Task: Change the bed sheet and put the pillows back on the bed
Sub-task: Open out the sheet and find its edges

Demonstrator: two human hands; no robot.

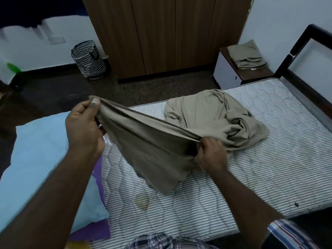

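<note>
Lying at the left end of the mattress (233,186), my light blue pillow (36,159) sits with something purple under it, perhaps another cover, though I can't tell. Just right of it my left hand (84,126) is raised above the mattress's far edge, thumb and fingers pinching one end of the olive bed sheet's (152,150) hem. From there the hem runs taut, down and to the right, to my right hand (210,155), which grips it with curled fingers lower over the middle of the mattress. Between my hands a fold of sheet hangs onto the striped ticking. Beyond my right hand the rest of the sheet lies bunched near the far edge. Farther right, past the mattress's far right corner, folded olive linen (246,56) rests on a bedside cabinet (228,72).
</note>
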